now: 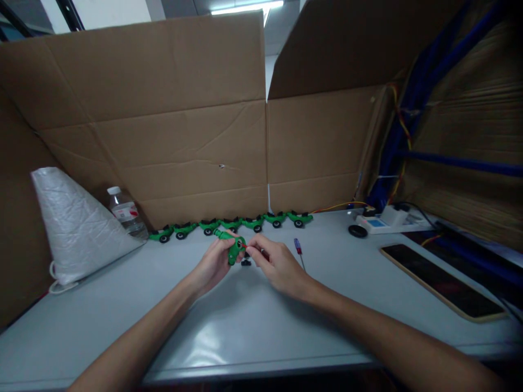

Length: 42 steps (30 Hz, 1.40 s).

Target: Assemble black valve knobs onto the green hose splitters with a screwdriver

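Note:
My left hand [215,265] is closed around a green plastic toy body [234,253], holding it above the middle of the table. The fingers of my right hand [278,265] are pinched together on a small red piece [244,246] at the right side of that body. What the red piece is cannot be made out. Just below the hands is a small black part [245,263] on the table. To the right of my right hand lies a screwdriver [298,248] with a clear, red and blue handle; its shaft points toward me.
Several green toy vehicles [277,220] with black wheels stand in a row along the cardboard wall [183,136]. A silvery bag [81,228] and a water bottle [127,212] are at left. A phone [443,280], a power strip [392,220] and a black ring [358,231] lie at right.

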### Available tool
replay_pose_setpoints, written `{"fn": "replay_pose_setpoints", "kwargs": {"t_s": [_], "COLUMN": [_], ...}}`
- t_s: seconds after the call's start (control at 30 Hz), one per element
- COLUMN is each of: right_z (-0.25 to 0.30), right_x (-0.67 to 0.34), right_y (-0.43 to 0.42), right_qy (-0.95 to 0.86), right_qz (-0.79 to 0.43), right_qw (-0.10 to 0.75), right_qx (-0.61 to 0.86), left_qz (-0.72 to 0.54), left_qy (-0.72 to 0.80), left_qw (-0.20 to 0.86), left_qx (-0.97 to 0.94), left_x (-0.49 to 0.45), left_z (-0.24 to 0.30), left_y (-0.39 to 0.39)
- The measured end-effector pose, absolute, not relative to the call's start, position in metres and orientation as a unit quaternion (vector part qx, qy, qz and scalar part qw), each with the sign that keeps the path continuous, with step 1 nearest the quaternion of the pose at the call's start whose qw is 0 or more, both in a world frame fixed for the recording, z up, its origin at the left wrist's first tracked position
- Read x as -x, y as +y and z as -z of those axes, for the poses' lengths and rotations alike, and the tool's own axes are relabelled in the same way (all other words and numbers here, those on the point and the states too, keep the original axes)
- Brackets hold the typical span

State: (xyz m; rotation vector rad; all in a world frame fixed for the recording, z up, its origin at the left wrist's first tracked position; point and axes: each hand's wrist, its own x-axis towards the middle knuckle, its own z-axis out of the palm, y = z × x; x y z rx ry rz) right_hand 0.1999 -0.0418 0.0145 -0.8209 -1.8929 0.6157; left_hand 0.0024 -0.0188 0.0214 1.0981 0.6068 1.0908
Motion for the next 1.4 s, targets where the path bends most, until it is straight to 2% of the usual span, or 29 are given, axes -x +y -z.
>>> {"fn": "replay_pose_setpoints", "kwargs": {"t_s": [0.43,0.57,0.8,1.0,1.17,1.27,1.4], "right_z": [-0.01,-0.009,-0.01,-0.005,-0.003,-0.007,-0.017], "right_x": [-0.197,-0.201,-0.212,-0.21,-0.21,-0.215,-0.235], "right_y": [-0.048,-0.043,-0.034,-0.032,-0.025,-0.019,-0.008], "right_qy": [-0.769,-0.786,-0.841,-0.832,-0.802,-0.807,-0.841], "right_qz": [-0.26,-0.249,-0.21,-0.267,-0.321,-0.289,-0.174], "right_qw": [0.492,0.475,0.423,0.406,0.401,0.391,0.355], "right_qx": [0.316,0.307,0.264,0.266,0.304,0.334,0.37], "left_qz": [-0.452,-0.443,-0.349,-0.385,-0.454,-0.463,-0.473], "left_qy": [0.265,0.27,0.286,0.334,0.38,0.393,0.398], "left_qw": [0.705,0.728,0.771,0.692,0.518,0.44,0.401], "left_qx": [-0.477,-0.449,-0.45,-0.512,-0.617,-0.662,-0.676], "left_x": [-0.002,0.002,0.011,0.009,0.005,0.006,0.007], "left_z": [-0.019,-0.019,-0.021,-0.017,-0.013,-0.01,-0.007], "left_y": [-0.02,-0.018,-0.016,-0.013,-0.006,-0.002,0.002]}}
